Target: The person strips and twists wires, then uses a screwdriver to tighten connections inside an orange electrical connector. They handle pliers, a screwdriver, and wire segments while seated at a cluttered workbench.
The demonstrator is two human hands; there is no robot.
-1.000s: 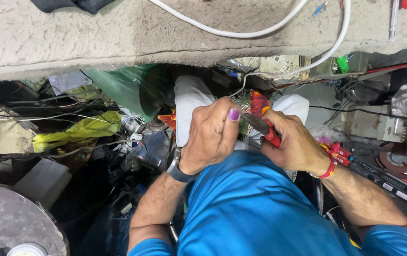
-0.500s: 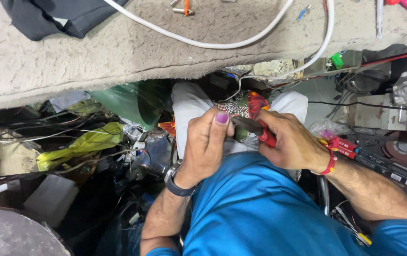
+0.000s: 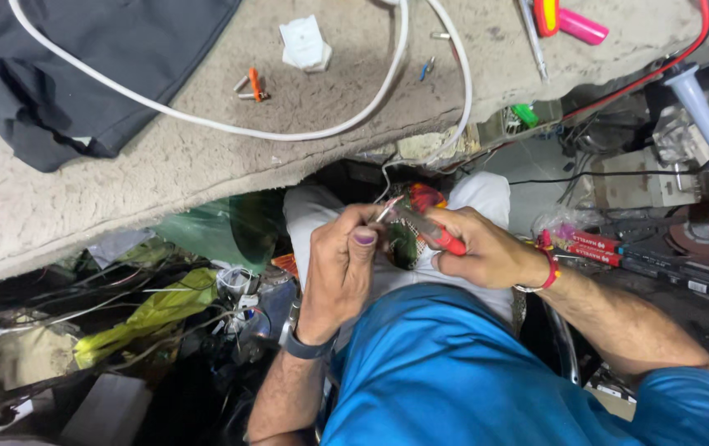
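Both hands work over our lap, below the worktop (image 3: 82,206). Our left hand (image 3: 342,277) pinches a thin wire end (image 3: 381,216); our right hand (image 3: 486,248) grips red-handled pliers (image 3: 429,231) at it. We judge stripping is underway; next needs a steady pull.

i have one view only, from the camera on the person's head, looking almost straight down and close over the lap. the blue shirt (image 3: 453,372) fills the lower right of the frame, the left hand (image 3: 342,268) and right hand (image 3: 482,248) meet just right of centre, and the rough tabletop (image 3: 206,165) spans the upper part, its edge slanting across.
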